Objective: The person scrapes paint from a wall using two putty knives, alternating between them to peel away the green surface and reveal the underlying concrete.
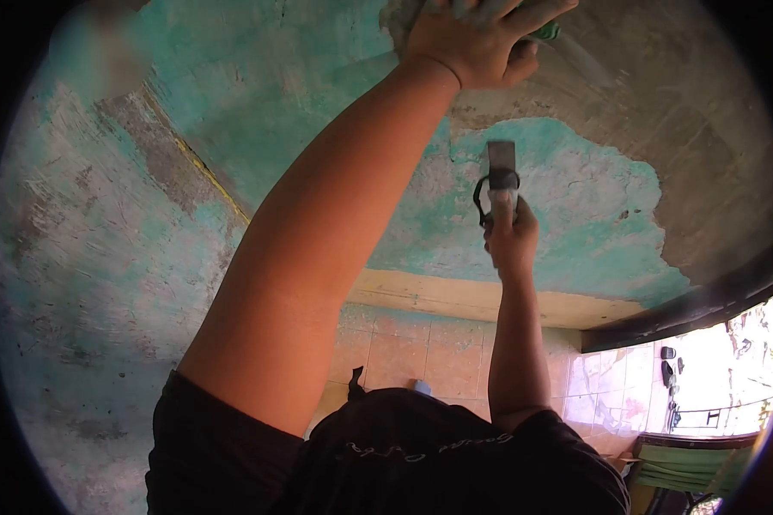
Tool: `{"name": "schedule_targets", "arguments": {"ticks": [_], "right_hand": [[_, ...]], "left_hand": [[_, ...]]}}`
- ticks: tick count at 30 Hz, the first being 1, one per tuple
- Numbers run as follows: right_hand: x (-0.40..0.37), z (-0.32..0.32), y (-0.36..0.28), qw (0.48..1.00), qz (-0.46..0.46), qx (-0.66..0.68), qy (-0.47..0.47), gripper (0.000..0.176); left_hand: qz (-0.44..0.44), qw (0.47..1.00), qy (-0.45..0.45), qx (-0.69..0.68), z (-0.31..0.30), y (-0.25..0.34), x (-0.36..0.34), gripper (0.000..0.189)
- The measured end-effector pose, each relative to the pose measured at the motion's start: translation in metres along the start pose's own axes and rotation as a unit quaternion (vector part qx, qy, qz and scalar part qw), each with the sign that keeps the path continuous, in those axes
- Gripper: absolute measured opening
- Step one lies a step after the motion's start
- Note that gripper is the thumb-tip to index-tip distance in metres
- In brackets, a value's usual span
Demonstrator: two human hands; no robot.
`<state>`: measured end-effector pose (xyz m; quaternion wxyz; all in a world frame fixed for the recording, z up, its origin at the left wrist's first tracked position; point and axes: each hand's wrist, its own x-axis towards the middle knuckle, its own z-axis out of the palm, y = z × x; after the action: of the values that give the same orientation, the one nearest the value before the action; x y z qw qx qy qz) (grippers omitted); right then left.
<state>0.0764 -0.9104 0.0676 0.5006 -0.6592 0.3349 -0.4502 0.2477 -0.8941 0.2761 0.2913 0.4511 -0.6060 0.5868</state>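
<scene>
My left hand is stretched up to the wall at the top, its fingertips cut off by the frame edge. A green object shows between its thumb and forefinger; most of it is hidden, and a pale blurred streak runs from it across the wall. Lower down, my right hand grips a scraper with a flat, broad metal blade pointing up and a black loop at its side. Behind them is the wall, with patchy turquoise paint and a large grey-brown bare area.
A yellowish band runs along the wall's foot above the tiled floor. A dark beam-like edge borders a bright opening at right. Footwear lies there, near a green-covered piece of furniture.
</scene>
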Motion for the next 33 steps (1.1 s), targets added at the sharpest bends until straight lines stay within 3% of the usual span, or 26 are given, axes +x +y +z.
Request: {"name": "schedule_targets", "arguments": {"ticks": [4, 11, 14, 17, 21, 24, 31, 33], "right_hand": [[0.004, 0.005, -0.025, 0.999, 0.039, 0.007, -0.007, 0.038], [0.007, -0.001, -0.024, 0.998, 0.017, -0.057, -0.016, 0.038], [0.004, 0.004, -0.034, 0.999, 0.043, -0.001, -0.024, 0.038], [-0.008, 0.002, -0.013, 0.998, 0.060, -0.034, -0.010, 0.036], [0.007, 0.007, -0.013, 0.993, -0.063, -0.101, 0.018, 0.034], [0.007, 0.000, -0.036, 0.994, 0.075, -0.072, -0.021, 0.035], [0.009, 0.002, -0.023, 0.989, -0.037, -0.145, 0.014, 0.036], [0.007, 0.003, -0.023, 0.989, -0.002, -0.146, 0.016, 0.037]], "left_hand": [[-0.001, 1.000, 0.027, -0.004, 0.005, 0.001, -0.002, 0.066], [0.003, 1.000, 0.019, -0.024, 0.007, -0.003, -0.004, 0.068], [0.005, 0.999, 0.033, 0.012, 0.011, -0.001, -0.005, 0.067], [0.002, 0.999, 0.037, -0.023, 0.011, 0.002, -0.010, 0.065], [0.004, 1.000, 0.025, -0.017, 0.013, -0.003, -0.009, 0.064], [0.000, 1.000, 0.002, -0.014, 0.008, -0.001, -0.008, 0.063], [-0.004, 0.999, 0.032, -0.031, 0.012, -0.003, -0.008, 0.058], [0.006, 0.999, 0.043, -0.031, 0.013, -0.001, -0.012, 0.057]]}}
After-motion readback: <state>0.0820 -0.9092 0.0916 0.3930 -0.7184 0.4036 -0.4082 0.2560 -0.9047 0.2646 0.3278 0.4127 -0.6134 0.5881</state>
